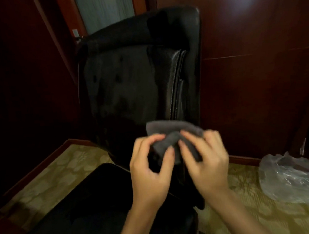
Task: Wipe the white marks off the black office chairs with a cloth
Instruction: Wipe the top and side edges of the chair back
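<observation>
A black leather office chair (132, 78) stands in front of me, its tufted backrest facing me and its dark seat (94, 203) at lower left. Pale stitching and faint whitish marks run down the backrest's right seam. I hold a grey cloth (171, 134) with both hands in front of the backrest's lower part. My left hand (150, 170) pinches the cloth's left fold between thumb and fingers. My right hand (206, 160) grips the cloth's right side with its fingers curled over it. The cloth is bunched between the two hands.
Dark red wood panelling surrounds the chair, with a door and frosted glass pane (102, 10) behind it. A crumpled clear plastic bag (291, 176) lies on the patterned carpet (53, 175) at the right. A wooden skirting board (43, 161) runs along the left wall.
</observation>
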A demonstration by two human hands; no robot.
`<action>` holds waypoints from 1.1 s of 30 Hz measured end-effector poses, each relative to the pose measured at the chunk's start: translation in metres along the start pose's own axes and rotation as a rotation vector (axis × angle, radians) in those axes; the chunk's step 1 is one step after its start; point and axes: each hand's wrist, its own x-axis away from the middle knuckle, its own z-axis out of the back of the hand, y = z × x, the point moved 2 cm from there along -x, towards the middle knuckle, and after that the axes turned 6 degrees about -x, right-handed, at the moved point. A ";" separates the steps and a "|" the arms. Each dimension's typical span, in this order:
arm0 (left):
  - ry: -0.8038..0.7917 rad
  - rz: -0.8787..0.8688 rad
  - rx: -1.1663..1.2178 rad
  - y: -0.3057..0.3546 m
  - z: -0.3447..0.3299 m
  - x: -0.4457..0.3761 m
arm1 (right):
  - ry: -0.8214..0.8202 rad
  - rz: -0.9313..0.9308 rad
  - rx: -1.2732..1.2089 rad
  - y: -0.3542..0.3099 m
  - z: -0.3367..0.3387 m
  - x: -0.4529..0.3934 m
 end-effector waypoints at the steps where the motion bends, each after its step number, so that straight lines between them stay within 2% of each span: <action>1: 0.025 -0.040 0.019 0.012 -0.003 -0.018 | 0.044 0.001 -0.003 -0.002 0.003 -0.020; 5: 0.069 -0.182 -0.104 0.052 -0.020 -0.087 | 0.157 -0.029 0.063 -0.003 0.007 -0.089; 9: -0.019 -0.325 -0.358 0.056 -0.029 -0.125 | 0.158 -0.031 0.249 0.004 -0.004 -0.105; 12: -0.036 -0.413 -0.447 0.037 -0.025 -0.110 | 0.132 0.014 0.296 0.009 -0.020 -0.075; 15: -0.084 -0.471 -0.479 0.011 -0.019 -0.075 | 0.129 -0.040 0.237 0.017 -0.027 -0.040; 20: -0.322 -0.502 -0.583 -0.017 -0.024 -0.021 | -0.014 -0.158 0.169 0.033 -0.029 0.043; 22: -0.385 -0.512 -0.653 -0.014 -0.026 -0.020 | -0.033 -0.183 0.130 0.035 -0.027 0.053; 29: -0.242 -0.553 -0.672 0.032 -0.023 -0.088 | 0.143 -0.191 0.046 0.019 -0.032 -0.026; 33: -0.411 -0.613 -0.799 0.003 -0.025 -0.050 | 0.134 -0.224 0.049 0.036 -0.041 0.029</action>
